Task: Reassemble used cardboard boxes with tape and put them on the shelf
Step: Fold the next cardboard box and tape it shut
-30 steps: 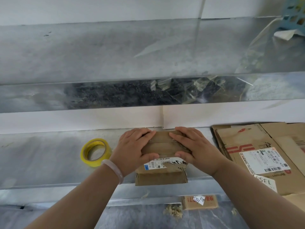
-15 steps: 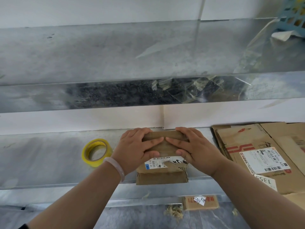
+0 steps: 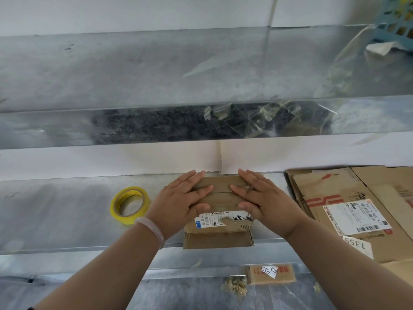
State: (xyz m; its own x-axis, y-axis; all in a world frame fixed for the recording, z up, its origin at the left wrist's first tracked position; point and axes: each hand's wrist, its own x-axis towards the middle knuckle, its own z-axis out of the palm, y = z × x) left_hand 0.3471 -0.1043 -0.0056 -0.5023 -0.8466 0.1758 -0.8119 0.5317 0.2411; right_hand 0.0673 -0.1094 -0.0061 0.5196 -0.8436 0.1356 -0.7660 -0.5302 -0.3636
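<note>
Pressing down on the small cardboard box (image 3: pixel 220 233), both hands lie flat on its top in the head view; the left hand (image 3: pixel 178 202) covers the left part and the right hand (image 3: pixel 266 202) the right part; the fingers (image 3: pixel 199 189) of both are straight and a little spread, they hold nothing and only push on the flaps. Between the two sets of fingertips a bare strip of the top shows, with the seam of the flaps running across from one hand to the other; whether tape already covers this seam I cannot tell. The thumbs rest nearer to the person, just above a torn white label (image 3: pixel 214 219). The box stands on the metal shelf (image 3: pixel 55 220), with its near side at the front edge. Left of the left fingers, near but apart, lies a yellow tape roll (image 3: pixel 129 204); right of the right fingers, a pile of flattened cartons (image 3: pixel 357 209) lies on the same shelf.

I judge the box to be light and probably empty; its used walls look soft and creased, so it may give way under hard pressure. A good hold would be at the left and right walls, just under where the palms are now, with the fingers bent round the lower edges; the torn label and the loose flaps are bad places to pull.
</note>
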